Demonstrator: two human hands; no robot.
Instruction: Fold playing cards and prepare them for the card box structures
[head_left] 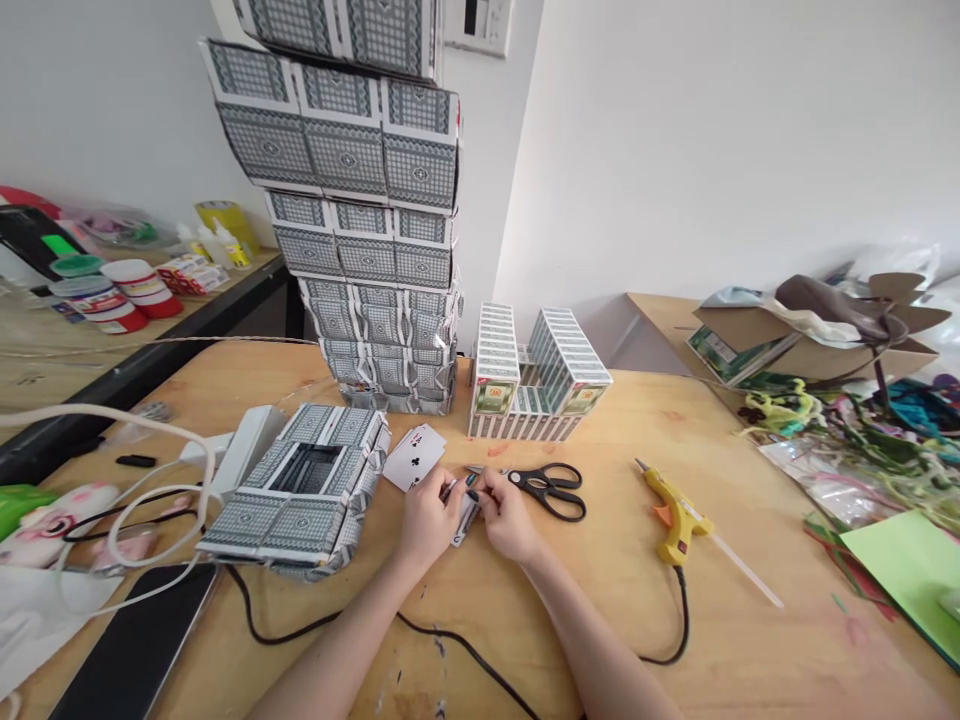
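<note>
Head view: loose playing cards (415, 457) lie overlapping on the table (615, 560), left of the held card (464, 526) that pokes out between two hands. From my distant post I judge it light, thin and springy, slick-faced and easily creased, best taken by its edges. My left hand (430, 515) curls closed, pinching at the card's upper end, fingertips partly hidden; my right hand (507, 514) meets it in a matching pinch, beside the scissors (551, 488). Both forearms angle inward, low over the tabletop.
</note>
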